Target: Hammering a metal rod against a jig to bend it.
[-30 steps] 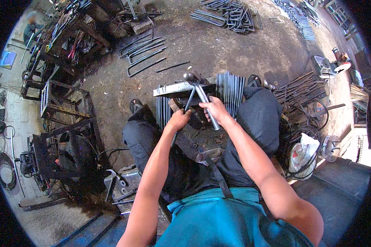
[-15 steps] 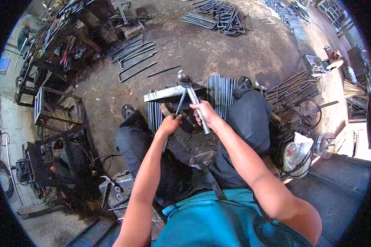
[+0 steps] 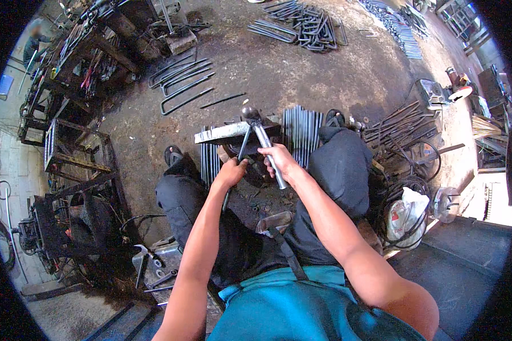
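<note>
Between my legs lies a flat steel block [image 3: 216, 134] with a pale, worn top. My left hand [image 3: 231, 172] is closed around a thin metal rod [image 3: 244, 145], whose far end meets the block and whose near end points back toward my lap. In my right hand [image 3: 281, 161] is a hammer [image 3: 263, 137], gripped by its metal handle. The hammer's rounded head is over the right part of the block, close to the rod's tip. Whether it touches the rod cannot be made out.
Straight rods stand in rows on both sides of the block, one row [image 3: 301, 136] at the right. Bent U-shaped rods [image 3: 185, 85] lie on the floor ahead, with a larger pile [image 3: 301, 25] beyond. A claw hammer [image 3: 142, 257] rests at my left; a white bag [image 3: 408, 216] is at right.
The hammer head has come slightly down and left toward the block and the rod's tip. My left hand keeps its grip on the rod. The whole view has shifted a little.
</note>
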The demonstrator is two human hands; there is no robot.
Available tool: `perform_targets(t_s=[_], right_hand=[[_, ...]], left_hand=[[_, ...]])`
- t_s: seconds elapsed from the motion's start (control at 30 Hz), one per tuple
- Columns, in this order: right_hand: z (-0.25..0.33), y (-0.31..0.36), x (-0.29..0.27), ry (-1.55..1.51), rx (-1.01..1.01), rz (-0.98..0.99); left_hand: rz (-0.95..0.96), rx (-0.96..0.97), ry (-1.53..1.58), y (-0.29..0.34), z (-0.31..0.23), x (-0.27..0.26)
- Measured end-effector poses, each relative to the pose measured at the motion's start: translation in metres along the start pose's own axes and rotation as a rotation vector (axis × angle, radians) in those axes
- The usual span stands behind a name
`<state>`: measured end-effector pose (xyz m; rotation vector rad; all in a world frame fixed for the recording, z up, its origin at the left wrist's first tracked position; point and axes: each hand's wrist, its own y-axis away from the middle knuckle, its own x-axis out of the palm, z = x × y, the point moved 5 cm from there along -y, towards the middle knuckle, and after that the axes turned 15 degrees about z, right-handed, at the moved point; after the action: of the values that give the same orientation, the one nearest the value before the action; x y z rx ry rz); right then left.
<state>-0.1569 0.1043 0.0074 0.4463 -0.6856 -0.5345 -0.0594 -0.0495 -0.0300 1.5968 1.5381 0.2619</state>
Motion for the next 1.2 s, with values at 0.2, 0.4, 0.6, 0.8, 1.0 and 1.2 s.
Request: perform_targets(t_s=[0.2,0.4,0.6,0.8,1.0,1.2], right_hand=[[-0.001,-0.003,0.002,-0.039,0.020,0.006],[-0.003,-0.003,-0.004,-0.081,0.021,-0.013],[-0.002,-0.003,0.000,-0.066,0.025,0.013],[-0.002,-0.001,0.002,-0.037,0.039,0.010],[-0.004,-0.001,-0.009,-0.065,0.023,-0.002],[-0.004,-0.008,0.000,-0.085,0.056,0.023]], left_hand=[[0.052,0.021,0.066,-0.007,0.010,0.001],[-0.009,0.014,0.021,0.007,-0.009,-0.001],[-0.048,0.035,0.003,0.004,-0.004,-0.003],[0.036,0.018,0.031,0.004,-0.002,-0.001],[0.040,-0.002,0.021,0.002,-0.015,0.003],[-0.014,0.065,0.042,0.008,0.004,0.006]])
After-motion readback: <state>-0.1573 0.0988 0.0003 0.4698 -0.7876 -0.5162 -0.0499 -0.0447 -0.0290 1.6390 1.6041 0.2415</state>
